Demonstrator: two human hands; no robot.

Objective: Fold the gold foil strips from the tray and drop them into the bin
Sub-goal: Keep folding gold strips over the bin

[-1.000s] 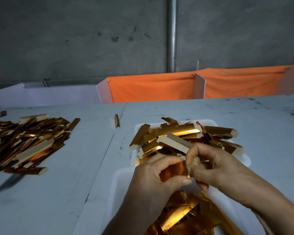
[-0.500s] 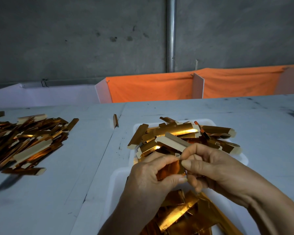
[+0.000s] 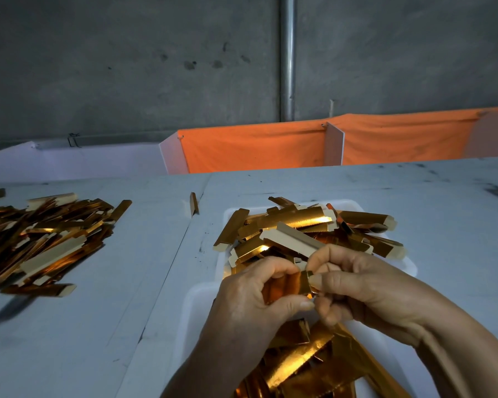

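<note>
A gold foil strip [image 3: 295,284] is held in the air between both hands, above the near white tray [image 3: 196,300] of flat foil sheets [image 3: 302,360]. The left hand [image 3: 252,300] curls round its left part, thumb under, forefinger over the top edge; its grip is closed on the strip. The right hand [image 3: 354,285] pinches the strip's right end between thumb and bent fingers. Just beyond the knuckles stands the white bin [image 3: 408,265], heaped with folded strips [image 3: 299,225] that overhang its rim. To the left, well apart on the desk [image 3: 144,282], lies a loose pile of strips [image 3: 41,239]; bare desk lies between it and the tray. One stray strip [image 3: 194,203] lies near the desk seam.
</note>
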